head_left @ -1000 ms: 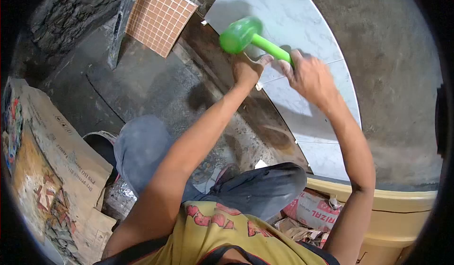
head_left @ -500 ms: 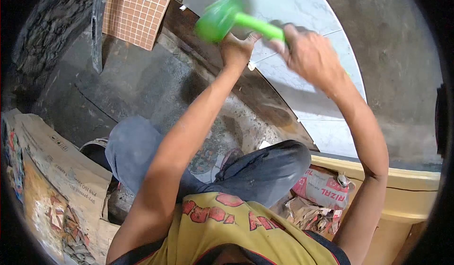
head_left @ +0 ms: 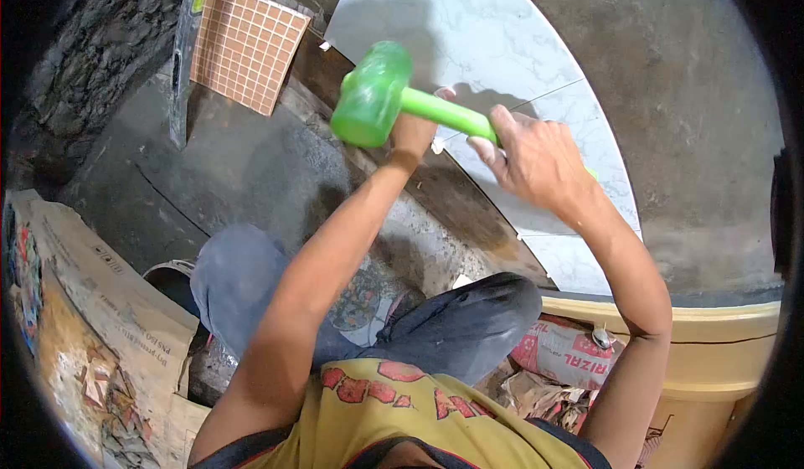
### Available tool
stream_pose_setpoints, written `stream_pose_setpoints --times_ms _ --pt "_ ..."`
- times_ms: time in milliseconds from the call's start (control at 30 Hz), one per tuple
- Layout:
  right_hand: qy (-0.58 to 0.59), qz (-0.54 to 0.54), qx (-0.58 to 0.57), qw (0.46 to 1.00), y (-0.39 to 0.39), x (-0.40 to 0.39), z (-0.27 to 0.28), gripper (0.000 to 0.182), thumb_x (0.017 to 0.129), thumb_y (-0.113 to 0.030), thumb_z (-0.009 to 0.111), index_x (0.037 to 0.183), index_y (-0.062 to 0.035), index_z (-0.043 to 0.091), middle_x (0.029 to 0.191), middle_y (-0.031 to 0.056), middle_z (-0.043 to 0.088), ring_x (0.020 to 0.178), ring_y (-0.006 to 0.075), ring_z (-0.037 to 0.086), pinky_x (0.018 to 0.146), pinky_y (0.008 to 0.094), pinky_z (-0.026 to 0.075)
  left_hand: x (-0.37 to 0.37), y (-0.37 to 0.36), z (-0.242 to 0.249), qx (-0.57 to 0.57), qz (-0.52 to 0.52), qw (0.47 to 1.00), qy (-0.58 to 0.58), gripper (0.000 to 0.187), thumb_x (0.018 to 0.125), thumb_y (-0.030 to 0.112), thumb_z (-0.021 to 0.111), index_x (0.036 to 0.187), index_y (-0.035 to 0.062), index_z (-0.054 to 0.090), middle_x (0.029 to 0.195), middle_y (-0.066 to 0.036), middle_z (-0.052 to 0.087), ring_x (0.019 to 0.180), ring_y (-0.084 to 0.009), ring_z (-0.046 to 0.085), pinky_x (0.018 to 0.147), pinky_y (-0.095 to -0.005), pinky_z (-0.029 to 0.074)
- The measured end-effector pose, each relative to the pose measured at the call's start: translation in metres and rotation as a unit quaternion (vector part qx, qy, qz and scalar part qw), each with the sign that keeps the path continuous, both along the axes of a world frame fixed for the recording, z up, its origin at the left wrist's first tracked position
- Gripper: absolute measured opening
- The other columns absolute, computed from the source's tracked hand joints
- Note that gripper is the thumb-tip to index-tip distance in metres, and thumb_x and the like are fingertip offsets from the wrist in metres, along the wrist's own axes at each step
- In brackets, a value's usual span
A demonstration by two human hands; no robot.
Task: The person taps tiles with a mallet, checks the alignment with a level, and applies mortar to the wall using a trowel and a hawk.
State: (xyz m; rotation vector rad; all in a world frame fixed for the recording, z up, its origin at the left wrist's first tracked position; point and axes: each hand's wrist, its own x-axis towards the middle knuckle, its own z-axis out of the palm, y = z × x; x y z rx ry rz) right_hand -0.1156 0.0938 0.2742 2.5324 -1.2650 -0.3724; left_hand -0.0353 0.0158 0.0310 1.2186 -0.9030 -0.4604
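A green mallet (head_left: 373, 95) is raised over the white marbled tiles (head_left: 469, 33), its handle in the grip of my right hand (head_left: 540, 155). Behind the mallet head, my left hand (head_left: 414, 134) reaches to the near edge of the tiles; most of its fingers are hidden. The tiles lie side by side with thin joints, and small white pieces stick out along their near edge.
A brown grid-patterned tile (head_left: 249, 48) leans beside a long grey metal bar (head_left: 181, 67) at the upper left. Cardboard (head_left: 117, 276) lies at left by a bucket (head_left: 172, 280). A red and white bag (head_left: 565, 352) sits near a cream ledge (head_left: 720, 335).
The mallet and my right hand have moved lower in the view, and the mallet head now covers more of my left hand. The view has shifted slightly.
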Motion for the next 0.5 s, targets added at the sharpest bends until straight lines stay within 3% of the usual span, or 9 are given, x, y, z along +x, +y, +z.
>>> stream_pose_setpoints --times_ms 33,67,167,200,267,300,333,400,500 --pt "0.012 -0.032 0.014 0.999 0.0 -0.001 0.002 0.038 0.104 -0.041 0.057 0.098 -0.0035 0.054 0.063 0.0188 0.065 0.057 0.0413 0.066 0.051 0.0527 0.051 0.011 0.004 0.015 -0.027 -0.077 0.995 0.055 0.059 0.083 0.044 0.084 0.118 -0.0002 0.067 0.111 -0.022 0.07 0.105 -0.0383 0.065 0.093 -0.0477 0.048" --pt "0.011 -0.032 0.012 0.999 0.001 -0.001 0.001 0.038 0.104 -0.041 0.057 0.098 -0.0035 0.054 0.063 0.0189 0.065 0.057 0.0414 0.066 0.051 0.0528 0.051 0.011 0.015 0.032 0.056 -0.094 0.989 0.101 0.067 0.081 0.049 0.083 0.123 -0.0003 0.064 0.114 -0.025 0.068 0.11 -0.041 0.063 0.099 -0.0491 0.046" --pt "0.005 -0.015 -0.003 1.0 0.0 0.011 0.0 0.039 0.104 -0.042 0.056 0.097 -0.0036 0.054 0.062 0.0192 0.064 0.056 0.0416 0.066 0.05 0.053 0.051 -0.008 -0.012 -0.022 0.06 -0.078 0.995 -0.002 0.074 0.081 0.053 0.082 0.127 -0.0015 0.061 0.123 -0.026 0.065 0.117 -0.0435 0.06 0.103 -0.0509 0.043" --pt "-0.005 0.043 -0.005 0.999 0.004 0.011 0.003 0.041 0.103 -0.043 0.056 0.096 -0.0027 0.055 0.062 0.0199 0.064 0.058 0.0418 0.067 0.051 0.0527 0.052 -0.003 -0.002 -0.003 0.044 -0.036 0.998 0.001 0.077 0.08 0.051 0.084 0.13 -0.0027 0.059 0.123 -0.027 0.064 0.117 -0.044 0.059 0.103 -0.0501 0.043" --pt "-0.002 -0.017 -0.004 1.0 -0.009 0.012 0.002 0.041 0.103 -0.043 0.056 0.096 -0.0026 0.055 0.063 0.0204 0.065 0.059 0.0422 0.067 0.053 0.053 0.052 0.002 0.007 0.019 0.03 0.026 0.999 0.003 0.081 0.079 0.047 0.086 0.134 -0.0052 0.054 0.124 -0.029 0.062 0.118 -0.0449 0.058 0.103 -0.0485 0.044" --pt "0.0 -0.049 -0.002 0.999 -0.017 0.011 0.001 0.042 0.103 -0.043 0.057 0.096 -0.0025 0.056 0.063 0.0206 0.065 0.06 0.0424 0.067 0.053 0.0531 0.052 0.003 0.004 0.018 0.026 -0.001 0.999 0.024 0.083 0.079 0.047 0.086 0.135 -0.0054 0.054 0.126 -0.029 0.061 0.12 -0.0453 0.057 0.104 -0.0487 0.044" --pt "0.006 0.005 -0.035 0.999 -0.024 0.012 0.004 0.041 0.103 -0.043 0.056 0.098 -0.0027 0.056 0.063 0.02 0.065 0.06 0.0424 0.067 0.053 0.0533 0.052 0.006 0.006 0.023 0.083 -0.027 0.996 0.022 0.078 0.081 0.045 0.085 0.132 -0.0058 0.055 0.129 -0.029 0.059 0.119 -0.0456 0.056 0.105 -0.0506 0.042" --pt "0.0 0.002 -0.027 1.0 -0.016 0.023 0.0 0.042 0.102 -0.044 0.057 0.097 -0.0027 0.057 0.064 0.0202 0.065 0.061 0.0425 0.067 0.053 0.0528 0.052 -0.009 -0.019 -0.02 0.052 -0.012 0.997 -0.048 0.076 0.081 0.044 0.084 0.13 -0.0059 0.055 0.128 -0.028 0.06 0.117 -0.0461 0.056 0.106 -0.0518 0.04" --pt "-0.01 0.027 -0.014 0.999 -0.012 0.026 0.004 0.046 0.101 -0.047 0.058 0.093 -0.0023 0.058 0.065 0.0208 0.066 0.061 0.0426 0.068 0.053 0.0522 0.052 -0.001 -0.004 0.003 0.037 -0.012 0.999 0.011 0.103 0.076 0.05 0.087 0.144 -0.011 0.04 0.141 -0.036 0.045 0.131 -0.0498 0.045 0.115 -0.0552 0.032"
